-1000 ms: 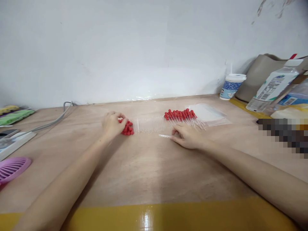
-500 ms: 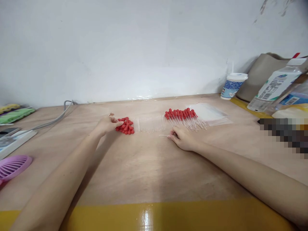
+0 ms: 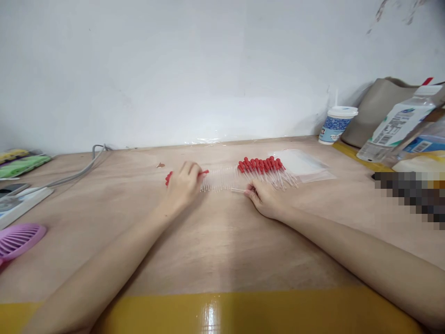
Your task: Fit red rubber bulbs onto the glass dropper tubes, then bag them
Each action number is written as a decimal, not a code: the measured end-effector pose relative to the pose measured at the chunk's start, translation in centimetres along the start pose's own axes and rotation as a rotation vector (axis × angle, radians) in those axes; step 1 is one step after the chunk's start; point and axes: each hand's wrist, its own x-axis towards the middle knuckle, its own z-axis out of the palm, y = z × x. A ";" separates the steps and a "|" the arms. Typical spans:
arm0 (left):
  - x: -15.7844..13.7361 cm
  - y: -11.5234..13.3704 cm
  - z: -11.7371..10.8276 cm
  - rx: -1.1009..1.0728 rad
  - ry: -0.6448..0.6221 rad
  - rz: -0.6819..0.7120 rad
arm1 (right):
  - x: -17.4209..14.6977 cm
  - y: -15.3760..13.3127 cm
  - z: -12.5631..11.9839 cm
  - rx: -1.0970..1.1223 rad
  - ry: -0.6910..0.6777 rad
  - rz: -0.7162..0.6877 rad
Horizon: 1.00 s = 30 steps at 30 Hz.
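Red bulb point(image 3: 205, 172) and clear tube point(image 3: 238, 190): best lined up end to end and pressed gently, without bending. Pinched respectively by the left hand point(image 3: 185, 183), nearly closed at the tube row point(image 3: 219, 180), and the right hand point(image 3: 264, 198), curled just in front of the droppers point(image 3: 261, 165).

A slim left forearm point(image 3: 114, 260) here, bare down to a bare left hand point(image 3: 184, 183), with one tiny dark speck point(image 3: 166, 215) marking the wrist! And over there, a right forearm point(image 3: 347, 241), bare too, tapering into a bare right hand point(image 3: 266, 197) (fingernails too small to make out from here).
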 end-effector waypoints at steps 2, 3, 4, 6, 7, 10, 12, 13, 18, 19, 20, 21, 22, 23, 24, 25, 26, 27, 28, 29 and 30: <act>-1.1 1.6 1.1 -0.143 -0.052 0.012 | 0.0 -0.1 0.0 0.025 0.009 -0.018; -1.7 2.3 1.5 -0.232 -0.096 -0.012 | 0.0 -0.1 0.0 0.039 0.018 -0.034; -2.1 2.9 1.8 -0.327 -0.139 -0.036 | 0.0 -0.1 0.0 0.049 0.025 -0.055; -2.7 3.8 2.1 -0.483 -0.208 -0.088 | 0.0 -0.1 0.1 0.058 0.039 -0.102; -2.8 4.1 2.2 -0.536 -0.227 -0.108 | 0.0 -0.1 0.1 0.058 0.046 -0.124; -2.7 4.3 2.0 -0.612 -0.253 -0.148 | 0.0 -0.1 0.2 0.068 0.074 -0.179; -2.5 4.1 1.9 -0.644 -0.266 -0.155 | 0.0 -0.1 0.2 0.077 0.083 -0.198; -2.4 4.1 1.9 -0.663 -0.273 -0.154 | 0.0 -0.1 0.2 0.080 0.081 -0.202; -2.6 4.2 2.2 -0.781 -0.296 -0.197 | -0.1 -0.6 -0.1 0.112 0.052 -0.213; -2.6 4.2 2.4 -0.800 -0.303 -0.207 | -0.1 -0.6 -0.1 0.125 0.045 -0.218; -2.7 4.3 2.5 -0.817 -0.308 -0.214 | -0.1 -0.7 -0.2 0.139 0.039 -0.225; -2.7 4.3 2.6 -0.832 -0.312 -0.218 | -0.1 -0.7 -0.2 0.156 0.034 -0.231; -2.8 4.4 2.6 -0.850 -0.314 -0.221 | -0.1 -0.7 -0.2 0.175 0.033 -0.237; -2.8 4.4 2.7 -0.873 -0.318 -0.224 | -0.1 -0.6 -0.2 0.193 0.031 -0.246; -2.8 4.4 2.7 -0.899 -0.322 -0.227 | 0.0 -0.5 -0.2 0.208 0.029 -0.255; -2.8 4.4 2.7 -0.924 -0.329 -0.229 | 0.0 -0.3 -0.1 0.221 0.025 -0.264; -2.9 4.4 2.7 -0.944 -0.336 -0.228 | 0.1 -0.1 -0.1 0.231 0.017 -0.273; -2.9 4.4 2.6 -0.960 -0.348 -0.224 | 0.1 0.1 -0.1 0.236 0.005 -0.282; -2.9 4.3 2.6 -0.969 -0.361 -0.217 | 0.2 0.2 -0.1 0.236 -0.011 -0.292; -2.9 4.3 2.5 -0.971 -0.375 -0.207 | 0.2 0.4 -0.2 0.227 -0.028 -0.301; -2.9 4.3 2.5 -0.969 -0.387 -0.195 | 0.3 0.5 -0.3 0.206 -0.042 -0.307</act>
